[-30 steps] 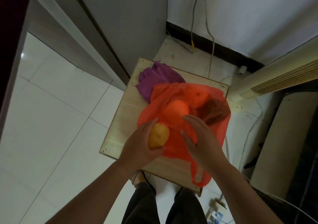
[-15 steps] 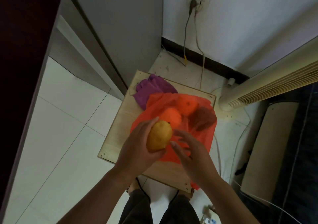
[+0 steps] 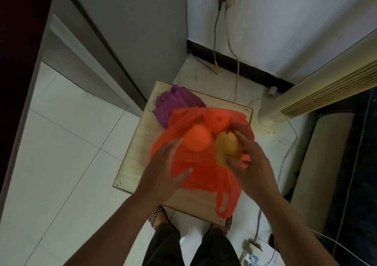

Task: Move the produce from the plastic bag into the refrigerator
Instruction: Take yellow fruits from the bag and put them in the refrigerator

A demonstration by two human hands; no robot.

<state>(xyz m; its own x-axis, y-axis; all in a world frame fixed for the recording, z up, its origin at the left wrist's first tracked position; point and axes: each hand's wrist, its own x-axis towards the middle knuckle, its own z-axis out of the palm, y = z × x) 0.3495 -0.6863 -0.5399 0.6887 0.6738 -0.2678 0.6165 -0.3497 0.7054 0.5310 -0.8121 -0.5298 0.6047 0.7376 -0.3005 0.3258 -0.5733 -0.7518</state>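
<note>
— How far along is it?
— Early, I'd judge. The right hand [image 3: 253,163] grips a yellow fruit [image 3: 226,146] just above the plastic bag [image 3: 195,174], which lies on the bench [image 3: 138,147].
— And the other hand?
— The left hand [image 3: 163,171] is spread and holds nothing, just beside an orange [image 3: 196,141] in the bag's mouth.
— What's left?
— A second orange [image 3: 219,119] sits deeper in the bag. Nothing shows inside the refrigerator [image 3: 142,31] beyond the bag, so every piece needs carrying over.
</note>
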